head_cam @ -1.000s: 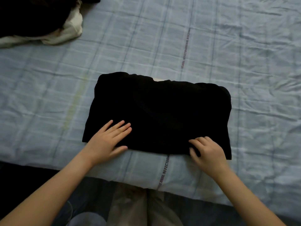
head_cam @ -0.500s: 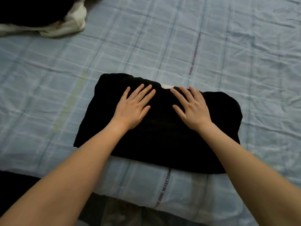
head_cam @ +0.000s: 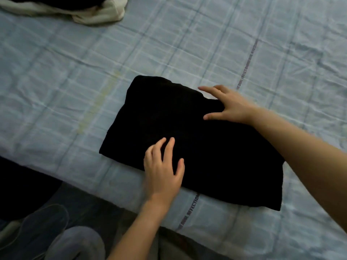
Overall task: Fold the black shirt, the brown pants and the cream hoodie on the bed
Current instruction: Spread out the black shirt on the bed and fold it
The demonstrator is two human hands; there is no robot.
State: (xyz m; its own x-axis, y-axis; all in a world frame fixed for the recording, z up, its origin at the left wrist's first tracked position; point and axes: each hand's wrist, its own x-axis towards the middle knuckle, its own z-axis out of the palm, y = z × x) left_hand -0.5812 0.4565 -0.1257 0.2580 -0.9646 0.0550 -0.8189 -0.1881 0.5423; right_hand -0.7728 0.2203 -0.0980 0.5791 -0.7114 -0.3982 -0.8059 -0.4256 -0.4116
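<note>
— Black shirt [head_cam: 197,139], where is it?

— It lies folded into a flat block near the front edge of the bed [head_cam: 56,91]. It sits a bit crooked, with one corner pointing to the far side. The bed has a light blue sheet with pale checks and some wrinkles.

— What does the left hand [head_cam: 163,169] do?

— It rests on the near edge of the shirt, close to the left corner. The fingers [head_cam: 169,147] are spread out and a little bent. The hand is open and flat and grips nothing. It looks a bit blurry.

— And the right hand [head_cam: 229,106]?

— It lies on the far edge of the shirt. It is wide open too. The thumb points back over the black cloth, and the fingertips reach past the edge onto the sheet. It has hold of nothing.

— Where is the cream hoodie [head_cam: 97,14]?

— It lies in a heap at the far left corner, well apart from the shirt. Something dark lies on top of it, but it cannot be told what that is.

— Anything else?

— A gray trouser leg [head_cam: 75,243] shows below the bed edge.
</note>
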